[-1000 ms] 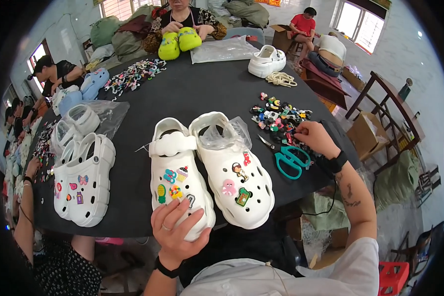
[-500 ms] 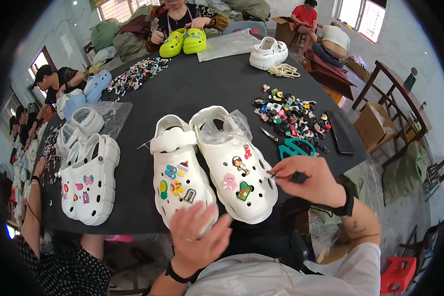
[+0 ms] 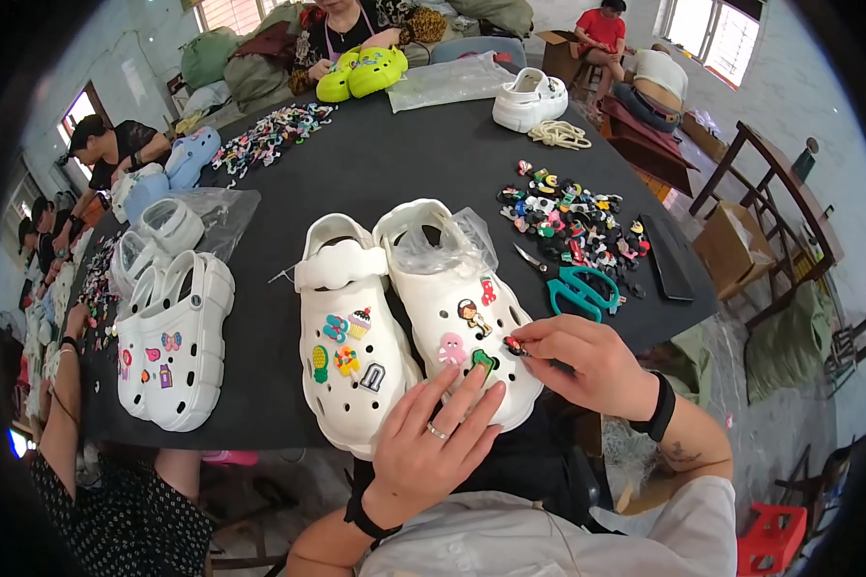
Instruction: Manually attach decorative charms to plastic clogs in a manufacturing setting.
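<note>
Two white clogs lie side by side on the black table (image 3: 385,163). The left clog (image 3: 351,337) carries several coloured charms. The right clog (image 3: 457,303) has charms too and clear plastic stuffed in its opening. My left hand (image 3: 433,438) rests flat, fingers spread, on the toe of the right clog. My right hand (image 3: 587,361) pinches a small red and dark charm (image 3: 515,344) at the clog's right side, next to a green charm.
A pile of loose charms (image 3: 573,216), teal scissors (image 3: 582,288) and a dark phone (image 3: 666,269) lie to the right. More white clogs (image 3: 173,337) sit at the left, green clogs (image 3: 361,72) and another white clog (image 3: 529,96) at the far side. Other people sit around the table.
My right hand left the charm pile and came back to the right clog holding a charm. My left hand shifted from the left clog's toe onto the right clog's toe.
</note>
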{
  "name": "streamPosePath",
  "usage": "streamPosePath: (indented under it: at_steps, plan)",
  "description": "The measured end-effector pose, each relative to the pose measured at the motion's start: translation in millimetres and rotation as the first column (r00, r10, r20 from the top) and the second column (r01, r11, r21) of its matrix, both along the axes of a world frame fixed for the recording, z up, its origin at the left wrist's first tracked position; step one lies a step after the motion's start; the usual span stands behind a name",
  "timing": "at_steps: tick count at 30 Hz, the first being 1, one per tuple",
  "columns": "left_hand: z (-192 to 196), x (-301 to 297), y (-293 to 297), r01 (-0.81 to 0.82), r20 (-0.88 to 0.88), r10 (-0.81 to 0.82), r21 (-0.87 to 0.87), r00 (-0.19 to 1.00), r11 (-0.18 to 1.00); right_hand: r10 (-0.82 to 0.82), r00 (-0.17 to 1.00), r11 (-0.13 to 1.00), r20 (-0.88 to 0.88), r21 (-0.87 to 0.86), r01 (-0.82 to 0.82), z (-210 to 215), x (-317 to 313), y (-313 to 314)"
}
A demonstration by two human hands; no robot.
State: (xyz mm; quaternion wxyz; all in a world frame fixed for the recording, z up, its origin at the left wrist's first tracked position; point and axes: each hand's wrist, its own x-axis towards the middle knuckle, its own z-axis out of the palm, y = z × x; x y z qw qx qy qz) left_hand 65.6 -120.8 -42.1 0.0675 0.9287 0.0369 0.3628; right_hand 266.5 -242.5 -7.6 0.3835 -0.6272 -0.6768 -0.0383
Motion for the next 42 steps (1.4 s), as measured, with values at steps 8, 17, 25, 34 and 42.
streamPosePath:
  at_steps: [8,17,25,34,42]
  plan:
    - [0.5,1.8,0.5,0.008,0.01,-0.007,-0.076,1.0,0.997,-0.146,0.987,0.988,-0.075,0.04,0.149,0.9,9.5,0.1]
    - [-0.3,1.4,1.9,0.053,0.087,-0.049,-0.047,0.995,0.998,-0.502,0.862,0.864,0.075,0.002,0.503,-1.4,61.6,-4.9]
    - [-6.6,1.5,2.0,0.048,0.097,-0.041,-0.072,0.994,0.996,0.011,0.922,0.959,-0.387,-0.258,-0.12,21.2,-8.9,16.9]
    - [-2.4,2.3,0.9,0.048,0.087,-0.041,-0.074,0.995,0.996,0.049,0.766,0.878,-0.641,-0.337,-0.338,13.4,10.9,29.7]
    - [-8.9,1.5,3.4,0.066,0.104,-0.057,-0.093,0.993,0.993,-0.028,0.919,0.959,-0.394,-0.268,-0.086,12.5,-18.6,21.5]
